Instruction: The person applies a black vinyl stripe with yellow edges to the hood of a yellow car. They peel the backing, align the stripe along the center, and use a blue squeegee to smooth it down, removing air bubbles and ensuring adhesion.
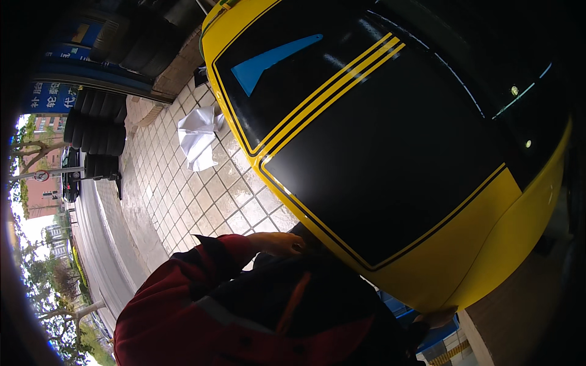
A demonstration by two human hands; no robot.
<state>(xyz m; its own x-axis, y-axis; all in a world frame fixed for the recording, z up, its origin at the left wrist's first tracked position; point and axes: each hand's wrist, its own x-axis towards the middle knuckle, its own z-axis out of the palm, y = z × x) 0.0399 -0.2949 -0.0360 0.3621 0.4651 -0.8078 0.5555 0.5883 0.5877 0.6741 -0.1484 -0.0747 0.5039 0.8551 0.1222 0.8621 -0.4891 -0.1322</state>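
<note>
A yellow car panel [476, 238] with matte black areas and yellow stripes fills the right of the view. My left hand [282, 244] is beside its near edge, fingers curled closed in front of my dark jacket. Whatever those fingers hold, if anything, is hidden. Lower right, my right hand [436, 317] is in shadow at the panel's rounded lower corner, its fingers stretched along the yellow edge and seeming to touch it. On the black surface farther off lies a flat blue wedge-shaped plastic scraper [268, 61], away from both hands.
Crumpled white sheeting [198, 137] lies on the tiled floor [177, 189] left of the car. Stacked black tyres [97, 125] stand farther left by the road. A blue object [448, 332] shows below the panel's corner.
</note>
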